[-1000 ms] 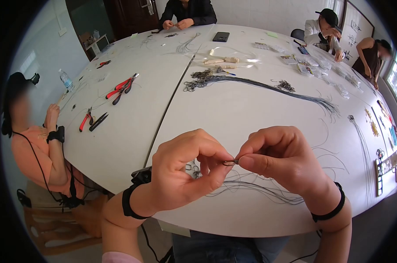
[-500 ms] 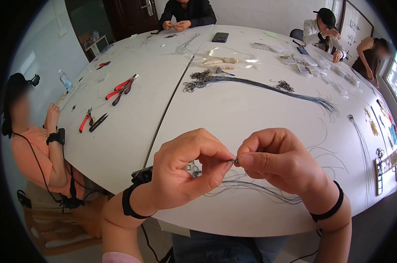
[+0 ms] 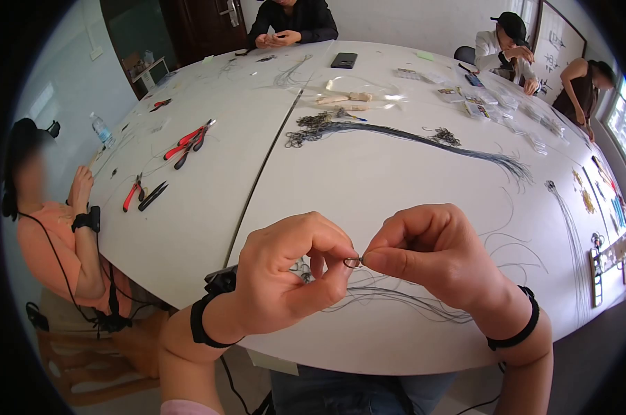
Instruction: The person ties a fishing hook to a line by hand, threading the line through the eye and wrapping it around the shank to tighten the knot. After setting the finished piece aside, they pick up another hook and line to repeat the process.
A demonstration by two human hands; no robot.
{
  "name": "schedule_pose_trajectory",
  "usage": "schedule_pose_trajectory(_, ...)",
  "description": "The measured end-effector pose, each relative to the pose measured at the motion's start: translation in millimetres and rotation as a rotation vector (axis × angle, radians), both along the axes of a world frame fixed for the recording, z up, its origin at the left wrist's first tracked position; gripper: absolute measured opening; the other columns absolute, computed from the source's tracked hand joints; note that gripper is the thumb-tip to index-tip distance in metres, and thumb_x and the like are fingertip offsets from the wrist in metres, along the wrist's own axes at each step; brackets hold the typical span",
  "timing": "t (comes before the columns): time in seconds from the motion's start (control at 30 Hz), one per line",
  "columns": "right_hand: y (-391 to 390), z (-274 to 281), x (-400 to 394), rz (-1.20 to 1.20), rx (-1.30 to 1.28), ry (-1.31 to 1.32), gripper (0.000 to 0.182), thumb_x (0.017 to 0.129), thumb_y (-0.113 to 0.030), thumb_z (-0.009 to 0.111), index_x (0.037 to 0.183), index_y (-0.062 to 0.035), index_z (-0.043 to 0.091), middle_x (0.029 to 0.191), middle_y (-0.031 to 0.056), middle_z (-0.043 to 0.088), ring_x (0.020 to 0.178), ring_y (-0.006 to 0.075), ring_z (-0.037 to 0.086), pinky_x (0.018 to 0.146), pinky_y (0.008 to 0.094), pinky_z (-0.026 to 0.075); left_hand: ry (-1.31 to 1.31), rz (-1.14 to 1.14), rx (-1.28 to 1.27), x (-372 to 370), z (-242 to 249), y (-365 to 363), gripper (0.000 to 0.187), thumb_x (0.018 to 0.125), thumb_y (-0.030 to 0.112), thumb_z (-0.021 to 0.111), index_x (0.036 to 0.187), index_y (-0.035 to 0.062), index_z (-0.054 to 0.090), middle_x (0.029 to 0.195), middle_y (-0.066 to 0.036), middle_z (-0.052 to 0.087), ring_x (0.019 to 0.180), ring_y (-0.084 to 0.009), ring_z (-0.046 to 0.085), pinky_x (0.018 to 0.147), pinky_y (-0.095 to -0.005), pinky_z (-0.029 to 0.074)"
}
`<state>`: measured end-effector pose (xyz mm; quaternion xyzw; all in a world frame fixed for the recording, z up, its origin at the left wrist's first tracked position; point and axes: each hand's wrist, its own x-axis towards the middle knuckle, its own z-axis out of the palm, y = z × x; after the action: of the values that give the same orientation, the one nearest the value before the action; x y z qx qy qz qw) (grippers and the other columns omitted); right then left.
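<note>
A small dark metal loop (image 3: 352,262) sits between my two hands above the near part of the table. My right hand (image 3: 430,256) pinches one end of it between thumb and forefinger. At the loop's other end, the thumb and forefinger of my left hand (image 3: 296,270) close around it. Its exact kind is too small to make out. Below my hands lies a bundle of thin grey lines (image 3: 410,304), partly hidden by them, with small metal rings at its left end. Further back is a long bundle of dark lines (image 3: 424,138) with a cluster of dark hooks (image 3: 313,128).
Red-handled pliers (image 3: 188,142), smaller pliers (image 3: 133,194) and black tweezers (image 3: 152,196) lie to the left. A phone (image 3: 344,60) and clear plastic boxes (image 3: 479,107) are further back. Other people sit around the table, one close on my left (image 3: 64,242).
Both hands have shifted slightly left, with the metal loop between them. My left fingertips have drawn back a little, so more of the loop shows.
</note>
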<state>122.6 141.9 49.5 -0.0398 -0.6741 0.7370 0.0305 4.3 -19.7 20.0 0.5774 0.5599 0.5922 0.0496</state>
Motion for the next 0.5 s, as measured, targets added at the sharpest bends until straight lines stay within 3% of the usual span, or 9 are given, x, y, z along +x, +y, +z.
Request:
schedule_pose_trajectory(0.4, 0.4, 7.2, 3.7, 0.014, 0.001, -0.021, 0.012, 0.082, -0.007, 0.066, 0.085, 0.0048, 0.066, 0.073, 0.0036, 0.064, 0.064, 0.003, 0.055, 0.054, 0.0165, 0.042, -0.126, -0.1, -0.02, -1.5, -0.1, -2.0, 0.011, 0.075, -0.003, 0.059, 0.085, 0.0004, 0.06, 0.075, -0.005, 0.063, 0.059, -0.0072, 0.055, 0.053, -0.0196, 0.043)
schedule_pose_trajectory(0.5, 1.7, 11.9, 5.3, -0.019, 0.057, -0.018, 0.012, 0.081, -0.007, 0.067, 0.082, 0.0048, 0.066, 0.07, 0.0024, 0.064, 0.062, 0.0027, 0.054, 0.053, 0.0166, 0.042, -0.148, -0.17, -0.02, 0.0, 3.0, -2.2, 0.01, 0.075, -0.011, 0.054, 0.083, -0.0044, 0.057, 0.08, -0.013, 0.059, 0.068, -0.0141, 0.058, 0.06, -0.0238, 0.05)
